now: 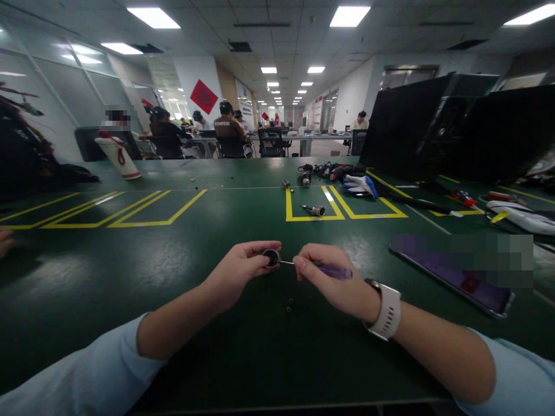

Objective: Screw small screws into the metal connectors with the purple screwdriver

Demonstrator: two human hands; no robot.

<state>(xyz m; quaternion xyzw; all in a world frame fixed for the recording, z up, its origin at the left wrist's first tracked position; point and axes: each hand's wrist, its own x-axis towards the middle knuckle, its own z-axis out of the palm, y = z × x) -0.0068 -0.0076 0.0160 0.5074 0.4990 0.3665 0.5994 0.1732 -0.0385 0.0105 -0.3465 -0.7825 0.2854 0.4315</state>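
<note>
Between the thumb and fingers of my left hand [237, 271] is a small round metal collar [272, 254], its hollow end facing me. My right hand [332, 277] grips a screwdriver with a clear purple handle [336, 271]. The thin shaft [287, 263] points left, and its tip meets the collar's right side; whether it sits in a screw there is too small to tell. Below the hands, two tiny dark parts [289, 305] lie on the green tabletop [208, 358]. Farther off, a metal piece with a pointed rod [315, 210] rests inside a yellow taped outline.
A phone [455, 277] lies to the right of my right arm. Beyond it are a white cabled device [520, 215], a blue-and-white glove [362, 186] and several dark tools [325, 171]. Black monitors [416, 127] stand at the back right. A white cup-like container [119, 156] leans at the far left.
</note>
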